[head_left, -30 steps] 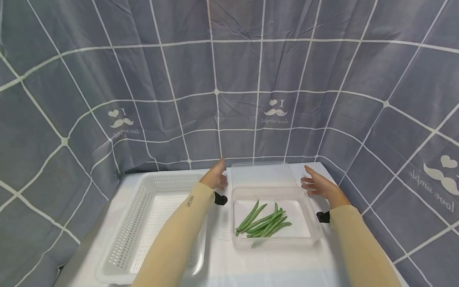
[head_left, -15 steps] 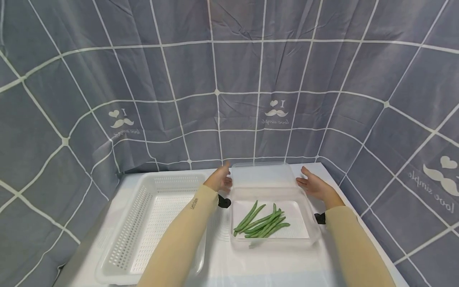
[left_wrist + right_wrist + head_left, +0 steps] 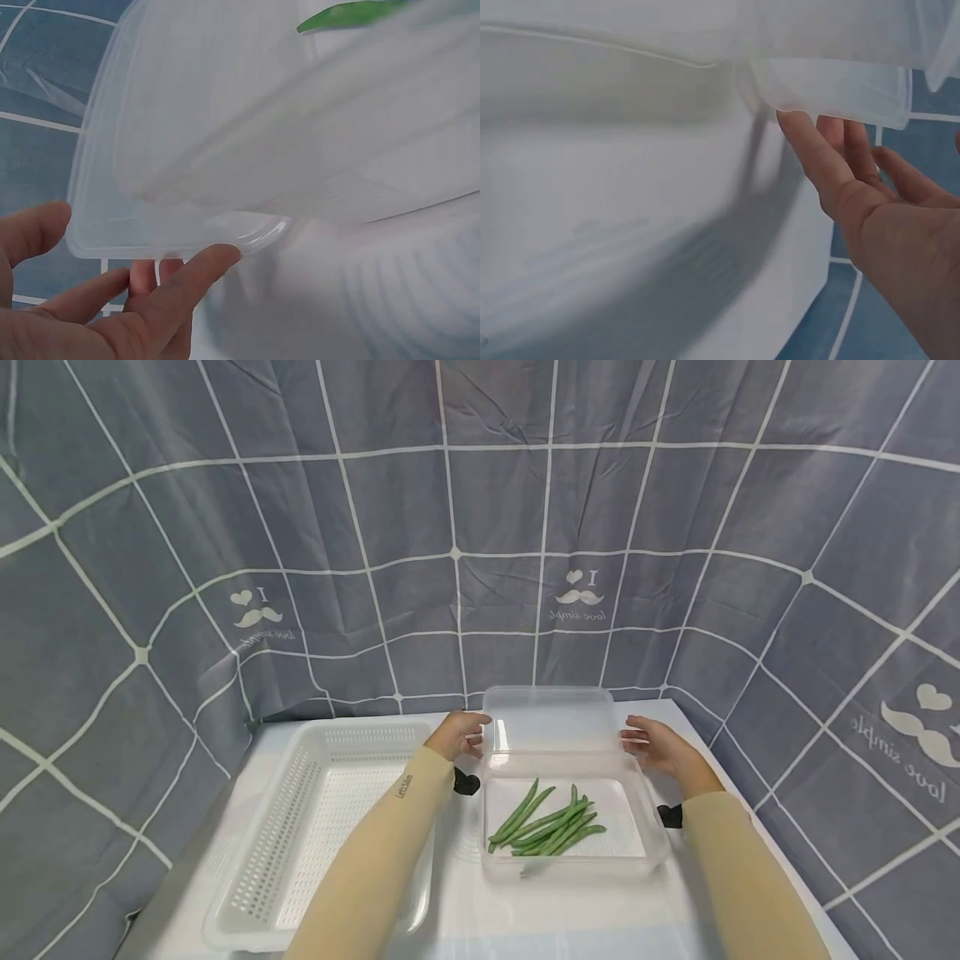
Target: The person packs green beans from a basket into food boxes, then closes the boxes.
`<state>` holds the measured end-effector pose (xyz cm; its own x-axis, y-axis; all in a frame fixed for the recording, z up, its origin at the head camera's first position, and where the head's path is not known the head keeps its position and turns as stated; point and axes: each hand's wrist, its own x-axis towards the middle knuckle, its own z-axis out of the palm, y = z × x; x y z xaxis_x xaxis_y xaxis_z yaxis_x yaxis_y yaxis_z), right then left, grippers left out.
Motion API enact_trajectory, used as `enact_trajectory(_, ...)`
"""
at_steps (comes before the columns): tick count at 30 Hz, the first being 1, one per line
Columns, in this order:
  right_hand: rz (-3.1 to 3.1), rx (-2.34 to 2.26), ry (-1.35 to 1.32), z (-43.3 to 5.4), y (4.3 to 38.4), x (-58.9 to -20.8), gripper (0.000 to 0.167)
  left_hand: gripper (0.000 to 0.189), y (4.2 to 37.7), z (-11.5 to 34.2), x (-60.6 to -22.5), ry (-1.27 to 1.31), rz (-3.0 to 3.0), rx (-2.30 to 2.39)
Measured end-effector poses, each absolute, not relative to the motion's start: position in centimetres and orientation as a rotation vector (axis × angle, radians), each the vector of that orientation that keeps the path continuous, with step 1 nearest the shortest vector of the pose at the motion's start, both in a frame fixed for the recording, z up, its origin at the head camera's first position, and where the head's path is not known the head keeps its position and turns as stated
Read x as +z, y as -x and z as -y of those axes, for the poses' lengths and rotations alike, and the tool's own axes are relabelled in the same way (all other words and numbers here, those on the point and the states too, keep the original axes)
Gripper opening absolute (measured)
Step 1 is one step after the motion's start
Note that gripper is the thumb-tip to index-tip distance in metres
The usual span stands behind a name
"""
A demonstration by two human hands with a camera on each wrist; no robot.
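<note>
A clear plastic box [image 3: 660, 835] with several green beans [image 3: 558, 827] in it stands on the white table. Its translucent lid [image 3: 551, 718] is raised slightly at the back of the box. My left hand [image 3: 459, 733] is at the lid's left edge. In the left wrist view, the index finger [image 3: 214, 262] touches the lid's lower edge, with the thumb [image 3: 49, 225] at the outer corner. On the other side, my right hand [image 3: 660, 750] has mostly straight fingers. In the right wrist view, its index fingertip [image 3: 791, 120] meets the lid's edge from below.
Left of the box sits a white perforated basket [image 3: 247, 868], partly covered by the left sleeve [image 3: 367, 860]. A grey curtain [image 3: 390, 593] with white grid lines hangs behind and around the white table [image 3: 480, 910].
Both hands have moved inward to the lid's sides. The lid's far edge has risen, having lain lower half a second ago. The box shifted slightly left; the beans stay inside it.
</note>
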<state>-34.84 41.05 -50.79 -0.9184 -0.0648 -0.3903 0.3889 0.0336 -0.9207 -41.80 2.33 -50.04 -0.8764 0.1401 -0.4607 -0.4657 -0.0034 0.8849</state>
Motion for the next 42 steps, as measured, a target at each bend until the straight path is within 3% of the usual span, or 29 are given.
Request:
enact_trajectory(6, -2.101, -1.91, -0.28, -40.5, 34.4, -49.2, 0.061, 0.089, 45.8, -1.8, -53.7, 0.27, -1.853, 1.963)
enact_trajectory(14, -2.256, -1.921, -0.229, -39.2, 33.3, -45.6, 0.063, 0.057, 38.6, -2.0, -44.4, 0.224, -1.977, 2.013)
enact_trajectory(23, -2.431, -1.925, -0.264, -37.9, 31.7, -43.0, 0.058, 0.034, 36.5, -0.9, -40.6, 0.057, -2.206, 1.955)
enact_trajectory(32, -2.631, -1.72, -0.131, -37.6, 29.5, -40.9, 0.059, 0.042, 35.0, 1.5, -38.2, -0.086, -2.443, 1.779)
enact_trajectory(42, -2.56, -1.676, 0.022, -38.8, 26.7, -40.4, 0.065, 0.038, 32.4, 3.4, -37.8, -0.284, -2.544, 1.664)
